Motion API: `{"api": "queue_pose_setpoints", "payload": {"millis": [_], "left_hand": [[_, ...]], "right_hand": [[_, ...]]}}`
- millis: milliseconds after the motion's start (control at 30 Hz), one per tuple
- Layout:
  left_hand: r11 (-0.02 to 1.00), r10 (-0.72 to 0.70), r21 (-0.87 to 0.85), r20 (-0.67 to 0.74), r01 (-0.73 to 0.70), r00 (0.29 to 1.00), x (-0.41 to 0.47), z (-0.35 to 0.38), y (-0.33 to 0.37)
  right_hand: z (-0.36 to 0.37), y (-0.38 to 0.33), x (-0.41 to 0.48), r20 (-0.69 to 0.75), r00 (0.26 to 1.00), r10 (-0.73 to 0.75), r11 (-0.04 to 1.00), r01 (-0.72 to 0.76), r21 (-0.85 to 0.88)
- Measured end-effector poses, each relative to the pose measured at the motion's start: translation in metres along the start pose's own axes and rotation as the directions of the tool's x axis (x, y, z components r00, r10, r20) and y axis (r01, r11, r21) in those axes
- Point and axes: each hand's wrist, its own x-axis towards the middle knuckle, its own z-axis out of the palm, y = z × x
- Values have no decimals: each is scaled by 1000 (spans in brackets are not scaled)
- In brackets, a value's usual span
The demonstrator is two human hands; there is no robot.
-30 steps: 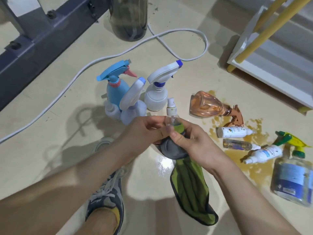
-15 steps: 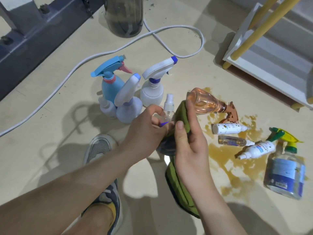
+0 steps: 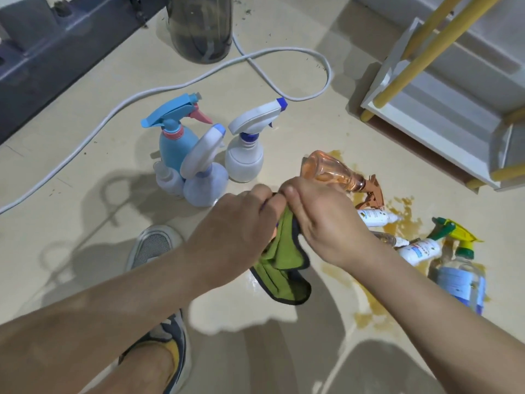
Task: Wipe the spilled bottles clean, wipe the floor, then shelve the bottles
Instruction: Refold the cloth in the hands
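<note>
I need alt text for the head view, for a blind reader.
The left hand and right hand grip a green cloth above the floor. Spray bottles stand upright at left; other bottles lie in a brown spill at right.

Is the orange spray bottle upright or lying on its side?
On its side: the orange spray bottle lies on the floor, trigger beside the brown spill.

Forearms converge, with left grip (image 3: 241, 220) and right grip (image 3: 324, 223) touching, both curled round the cloth (image 3: 284, 248).
</note>
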Motion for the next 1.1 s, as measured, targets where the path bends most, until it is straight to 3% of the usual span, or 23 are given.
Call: {"api": "queue_pose_setpoints", "payload": {"millis": [67,133,200,267,300,400,467,567,633,667,700,767,833,933,1000,1100], "left_hand": [[993,96,73,-15,-95,995,-1,2,-6],[992,118,48,5,-118,993,-3,-2,-9],[976,-10,-216,129,38,992,0,-7,-11],[808,-157,-486,364,331,918,4,-11,-18],[760,-157,-524,427,385,890,5,-12,-21],[694,-107,-580,503,426,858,5,-17,-24],[586,-93,-631,570,508,816,5,-18,-25],[238,7,-718,674,654,738,6,-22,-22],[65,20,-681,732,729,681,7,-24,-17],[65,-11,-671,740,739,673,8,-23,-14],[146,-67,-681,717,718,694,9,-22,-10],[422,-156,-680,597,599,787,10,-18,-3],[661,-180,-588,478,465,860,8,-16,5],[953,-59,-280,210,118,976,1,-10,10],[987,64,-151,100,-48,993,-3,-5,7],[990,49,-133,57,-41,997,-8,5,5]], "right_hand": [[-1,3,4,59,992,111,953,-123,276],[-5,2,5,120,982,149,915,-183,360],[-10,0,1,254,959,130,856,-238,460],[-11,0,-8,356,929,98,763,-300,572],[-11,-1,-15,368,926,79,768,-292,570],[-6,-2,-28,211,977,-15,956,-48,289],[-2,0,-32,94,973,-212,977,213,1],[5,11,-37,11,905,-425,886,419,-199],[6,16,-36,-11,893,-451,885,445,-138],[6,18,-36,2,908,-420,907,419,-48],[6,19,-35,23,931,-365,929,363,67],[6,17,-35,37,983,-178,923,154,353],[6,11,-29,24,997,80,795,-78,601],[17,6,-18,30,897,441,630,-333,702],[26,3,-16,78,793,604,486,-444,753],[33,-7,-19,146,636,758,199,-438,877]]}}
